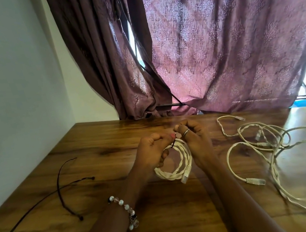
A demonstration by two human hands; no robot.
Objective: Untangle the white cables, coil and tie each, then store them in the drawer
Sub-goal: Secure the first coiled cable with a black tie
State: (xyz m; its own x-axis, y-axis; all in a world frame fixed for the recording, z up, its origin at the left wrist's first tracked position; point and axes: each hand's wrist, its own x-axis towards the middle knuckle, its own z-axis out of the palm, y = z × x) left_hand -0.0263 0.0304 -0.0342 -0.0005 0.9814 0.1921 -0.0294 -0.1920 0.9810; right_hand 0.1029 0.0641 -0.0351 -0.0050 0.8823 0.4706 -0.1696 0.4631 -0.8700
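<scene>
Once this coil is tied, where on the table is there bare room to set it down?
Bare wood shows between the dark strings and the left hand, and along the near edge between the forearms. Right of the right hand, the loose white cables crowd the table.

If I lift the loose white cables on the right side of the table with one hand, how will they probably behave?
The loose white cables would probably hang floppy, since they lie in slack, irregular loops. They cross each other, so lifting one strand likely drags others along. Their plug ends may swing or catch on neighbouring loops. They look thin, so probably light.
</scene>
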